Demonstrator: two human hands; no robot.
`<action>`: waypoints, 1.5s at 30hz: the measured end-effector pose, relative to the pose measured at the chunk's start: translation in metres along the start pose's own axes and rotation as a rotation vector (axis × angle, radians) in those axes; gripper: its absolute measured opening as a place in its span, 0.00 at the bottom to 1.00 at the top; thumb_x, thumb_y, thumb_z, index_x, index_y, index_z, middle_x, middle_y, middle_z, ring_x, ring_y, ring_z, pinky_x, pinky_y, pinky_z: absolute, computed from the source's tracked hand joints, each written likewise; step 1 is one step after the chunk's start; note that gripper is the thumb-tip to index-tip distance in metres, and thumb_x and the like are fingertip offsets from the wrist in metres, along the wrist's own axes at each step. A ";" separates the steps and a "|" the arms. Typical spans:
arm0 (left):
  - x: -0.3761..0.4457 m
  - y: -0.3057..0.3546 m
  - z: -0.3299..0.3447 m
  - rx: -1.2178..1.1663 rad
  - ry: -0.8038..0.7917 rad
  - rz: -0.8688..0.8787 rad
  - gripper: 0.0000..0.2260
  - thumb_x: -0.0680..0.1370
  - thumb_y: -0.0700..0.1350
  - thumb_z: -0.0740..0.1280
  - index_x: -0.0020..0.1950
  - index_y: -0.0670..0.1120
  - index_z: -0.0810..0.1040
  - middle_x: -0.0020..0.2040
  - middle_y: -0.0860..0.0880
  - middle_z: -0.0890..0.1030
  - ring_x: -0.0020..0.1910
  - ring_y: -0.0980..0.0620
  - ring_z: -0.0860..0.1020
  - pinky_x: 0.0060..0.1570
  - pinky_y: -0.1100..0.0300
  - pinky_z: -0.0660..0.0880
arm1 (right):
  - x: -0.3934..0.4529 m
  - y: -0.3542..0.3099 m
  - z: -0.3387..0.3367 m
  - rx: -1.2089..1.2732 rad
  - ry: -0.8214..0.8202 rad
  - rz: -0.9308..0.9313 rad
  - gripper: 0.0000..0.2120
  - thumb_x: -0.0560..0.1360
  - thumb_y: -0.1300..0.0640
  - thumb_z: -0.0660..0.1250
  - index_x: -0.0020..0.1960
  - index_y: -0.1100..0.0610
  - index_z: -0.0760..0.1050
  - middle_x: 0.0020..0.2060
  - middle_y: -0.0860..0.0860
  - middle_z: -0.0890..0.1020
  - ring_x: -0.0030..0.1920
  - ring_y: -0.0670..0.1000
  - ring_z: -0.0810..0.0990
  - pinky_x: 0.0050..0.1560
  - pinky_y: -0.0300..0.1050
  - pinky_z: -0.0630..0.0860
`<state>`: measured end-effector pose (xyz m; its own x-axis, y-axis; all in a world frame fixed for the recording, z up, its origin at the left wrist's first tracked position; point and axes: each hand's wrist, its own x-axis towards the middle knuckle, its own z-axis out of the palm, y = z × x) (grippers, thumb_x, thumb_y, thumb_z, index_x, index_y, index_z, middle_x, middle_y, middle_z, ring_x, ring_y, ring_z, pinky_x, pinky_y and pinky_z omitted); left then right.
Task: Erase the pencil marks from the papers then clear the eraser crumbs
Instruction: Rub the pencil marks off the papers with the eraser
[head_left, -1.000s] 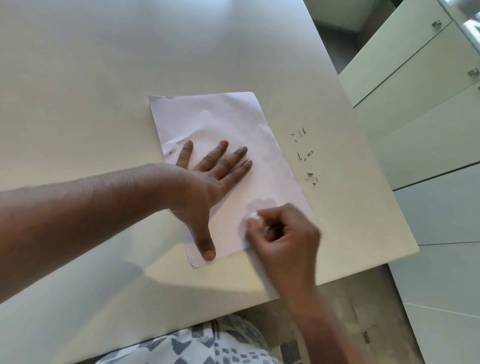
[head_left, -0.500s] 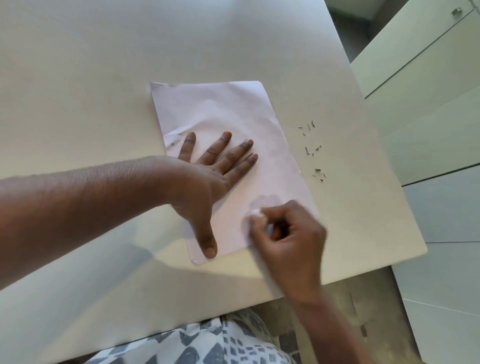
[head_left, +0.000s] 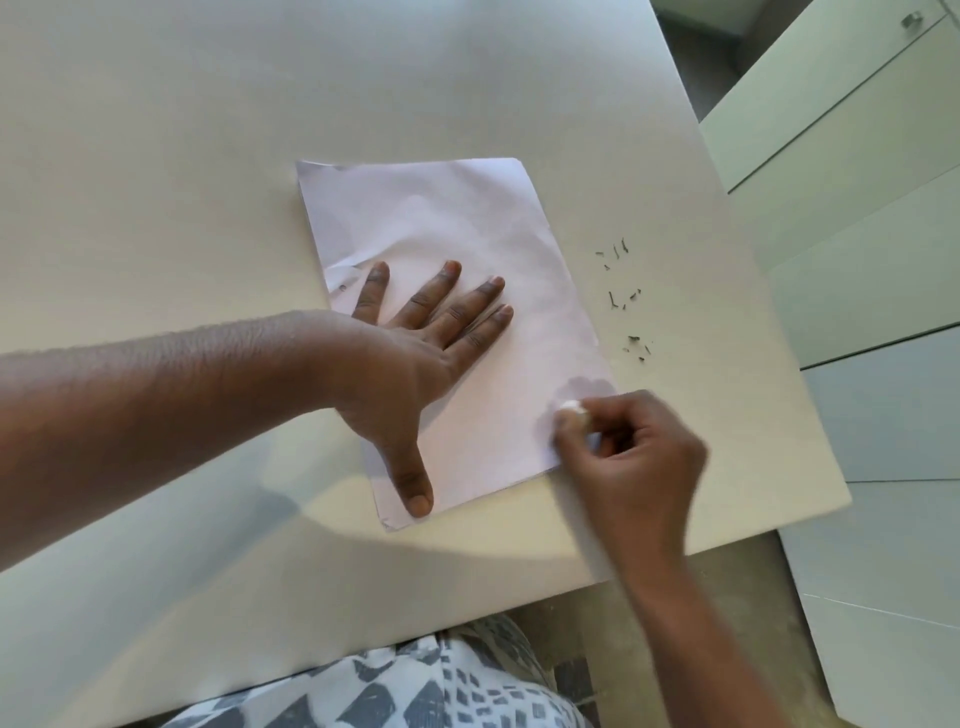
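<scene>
A white sheet of paper (head_left: 457, 234) lies at an angle on the pale table (head_left: 208, 130), slightly creased near its left edge. My left hand (head_left: 415, 353) lies flat on the sheet with fingers spread, pinning it down. My right hand (head_left: 628, 457) is at the paper's near right corner, fingers pinched on a small white eraser (head_left: 571, 406) whose tip touches the paper. The hand is blurred from motion. Dark eraser crumbs (head_left: 626, 296) lie scattered on the table just right of the sheet. No pencil marks are clear on the paper.
The table's right edge (head_left: 769, 312) and near edge run close to my right hand. Beyond the right edge stand pale cabinet fronts (head_left: 857, 156) with small knobs. Patterned grey and white clothing (head_left: 395, 686) shows below the near edge.
My right hand with the eraser has shifted slightly right, toward the paper's right edge. My left hand stays pressed flat on the sheet. The camera view has drifted a little.
</scene>
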<state>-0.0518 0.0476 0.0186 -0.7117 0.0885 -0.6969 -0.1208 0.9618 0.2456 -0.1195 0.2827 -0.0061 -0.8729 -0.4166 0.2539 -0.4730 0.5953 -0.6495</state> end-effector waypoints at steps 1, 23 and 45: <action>0.000 0.000 -0.001 0.002 0.000 0.002 0.80 0.52 0.77 0.78 0.72 0.54 0.14 0.68 0.56 0.11 0.70 0.45 0.13 0.70 0.24 0.28 | 0.012 0.010 -0.009 -0.041 0.055 0.045 0.06 0.71 0.60 0.78 0.40 0.53 0.82 0.32 0.45 0.81 0.31 0.44 0.78 0.35 0.50 0.79; 0.000 0.003 -0.001 0.038 -0.014 0.001 0.80 0.53 0.77 0.78 0.72 0.54 0.14 0.68 0.55 0.11 0.69 0.45 0.13 0.68 0.26 0.26 | -0.036 -0.049 0.032 0.079 -0.194 -0.200 0.09 0.70 0.62 0.78 0.39 0.56 0.78 0.33 0.47 0.78 0.31 0.46 0.74 0.31 0.45 0.73; 0.001 0.002 0.000 0.040 0.002 -0.004 0.80 0.52 0.78 0.77 0.72 0.54 0.14 0.69 0.55 0.11 0.70 0.45 0.14 0.70 0.24 0.28 | -0.006 -0.027 0.005 -0.066 0.032 -0.105 0.07 0.70 0.63 0.77 0.39 0.56 0.80 0.33 0.48 0.80 0.31 0.46 0.76 0.35 0.44 0.76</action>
<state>-0.0524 0.0494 0.0187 -0.7123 0.0840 -0.6968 -0.0964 0.9717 0.2157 -0.1013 0.2657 0.0067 -0.8212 -0.4573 0.3414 -0.5678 0.5944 -0.5695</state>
